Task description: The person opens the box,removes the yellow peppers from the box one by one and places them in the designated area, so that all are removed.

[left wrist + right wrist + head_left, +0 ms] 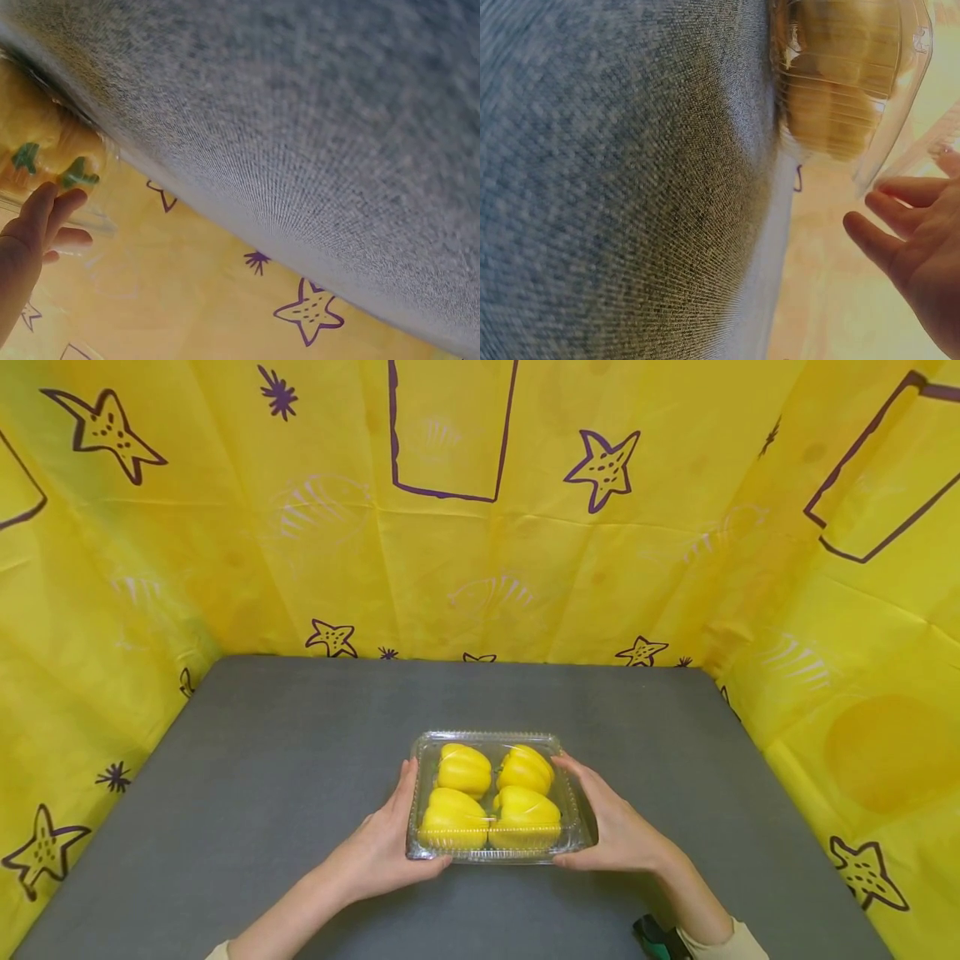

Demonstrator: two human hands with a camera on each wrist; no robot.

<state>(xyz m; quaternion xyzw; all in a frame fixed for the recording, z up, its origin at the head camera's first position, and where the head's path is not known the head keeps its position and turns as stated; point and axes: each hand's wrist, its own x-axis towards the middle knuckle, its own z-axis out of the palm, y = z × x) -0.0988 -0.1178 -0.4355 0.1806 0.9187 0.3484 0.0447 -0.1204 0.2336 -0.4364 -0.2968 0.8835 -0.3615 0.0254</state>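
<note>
A clear plastic clamshell container (pixel 491 858) holds several yellow bell peppers (pixel 463 770) in two rows, seen through its lid. My left hand (pixel 386 847) grips its left side, thumb along the front edge. On the opposite side my right hand (pixel 618 827) holds it, fingers at the far corner and thumb at the near one. Green stems (pixel 78 174) show in the left wrist view, beside the fingers of the left hand (pixel 34 236). In the right wrist view, the right hand's fingers (pixel 877 240) are by the container's rim (pixel 915 82), near a ridged clear edge (pixel 934 142).
Under the container lies a dark grey table surface (pixel 300 735). Yellow cloth (pixel 465 552) with purple starfish and pale fish prints surrounds it at the back and both sides. A dark and green object (pixel 660 939) is at the right wrist.
</note>
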